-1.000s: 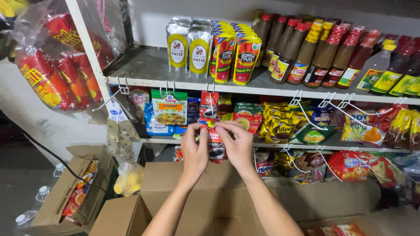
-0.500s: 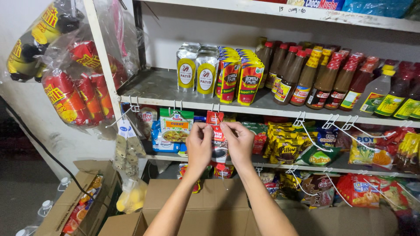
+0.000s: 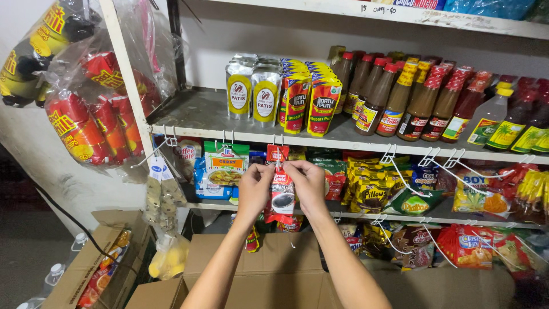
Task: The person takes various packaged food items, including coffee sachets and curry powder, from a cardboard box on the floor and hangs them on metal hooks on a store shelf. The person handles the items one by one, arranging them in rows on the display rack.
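Observation:
My left hand [image 3: 255, 186] and my right hand [image 3: 307, 182] both pinch the top of a strip of red coffee sachets [image 3: 281, 200]. The strip hangs down between the hands, just below a white wire hook [image 3: 278, 150] on the shelf edge. A red sachet with the same look hangs on that hook. A green curry mix packet [image 3: 227, 164] hangs on the hook to the left.
The shelf above carries silver and yellow sauce pouches [image 3: 281, 95] and brown sauce bottles [image 3: 403, 94]. Snack packets [image 3: 369, 185] fill the lower shelves, with empty white hooks [image 3: 400, 167] to the right. Cardboard boxes [image 3: 269, 272] stand below my arms. Bagged red snacks [image 3: 86, 114] hang at left.
Both hands have risen with the sachet strip from the lower shelf level up to the hook at the shelf edge. The camera has tilted up slightly.

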